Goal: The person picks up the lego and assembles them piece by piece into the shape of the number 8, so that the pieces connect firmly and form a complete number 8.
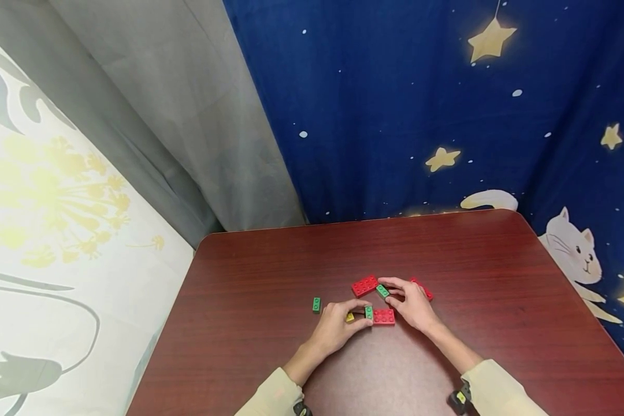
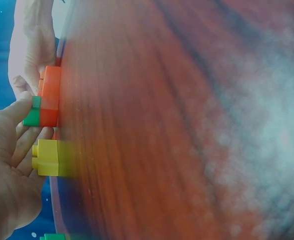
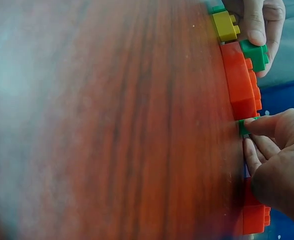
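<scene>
My left hand [image 1: 333, 326] pinches a small green brick [image 1: 368, 312] between thumb and fingers. This green brick sits at stud height on the left end of a red brick [image 1: 385, 317]. Beneath the left hand's arched fingers, a yellow brick [image 2: 48, 157] stands on the table, partly hidden in the head view. My right hand [image 1: 413, 303] pinches another green brick [image 1: 382, 291] close to the table, beside the right end of a second red brick [image 1: 365, 286]. Its lower part is hidden by the fingers in the right wrist view.
A loose green brick [image 1: 316, 305] lies left of the left hand. Another red brick [image 1: 427, 292] is partly hidden behind the right hand. Everything rests on a dark red-brown wooden table [image 1: 270, 266], with curtains along its back edge.
</scene>
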Tool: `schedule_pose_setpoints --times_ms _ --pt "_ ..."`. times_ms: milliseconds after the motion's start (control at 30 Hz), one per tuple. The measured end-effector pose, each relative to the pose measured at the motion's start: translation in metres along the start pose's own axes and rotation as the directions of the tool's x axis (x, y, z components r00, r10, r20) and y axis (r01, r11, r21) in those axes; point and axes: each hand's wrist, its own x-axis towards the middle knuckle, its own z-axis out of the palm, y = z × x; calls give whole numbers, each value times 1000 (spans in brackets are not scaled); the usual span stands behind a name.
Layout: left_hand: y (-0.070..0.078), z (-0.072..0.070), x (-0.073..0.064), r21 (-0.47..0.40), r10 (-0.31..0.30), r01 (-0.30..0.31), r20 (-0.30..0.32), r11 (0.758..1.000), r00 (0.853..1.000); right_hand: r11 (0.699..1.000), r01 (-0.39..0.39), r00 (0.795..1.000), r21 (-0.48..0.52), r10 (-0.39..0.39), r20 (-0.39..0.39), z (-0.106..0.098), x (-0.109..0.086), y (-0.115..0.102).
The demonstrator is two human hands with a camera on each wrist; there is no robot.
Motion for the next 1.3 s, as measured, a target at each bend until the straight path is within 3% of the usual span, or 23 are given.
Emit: schedule_pose_setpoints --times_ms 233,867,1300 --pt "1 0 0 6 -6 6 4 1000 1000 999 13 1000 -32 -13 7 0 0 3" --pt "1 -1 0 12 -4 4 3 1000 1000 998 -50 998 35 49 41 -5 -1 1" --pt "2 -2 -1 19 -17 17 8 1000 1000 995 -3 1000 97 0 26 -8 0 -1"
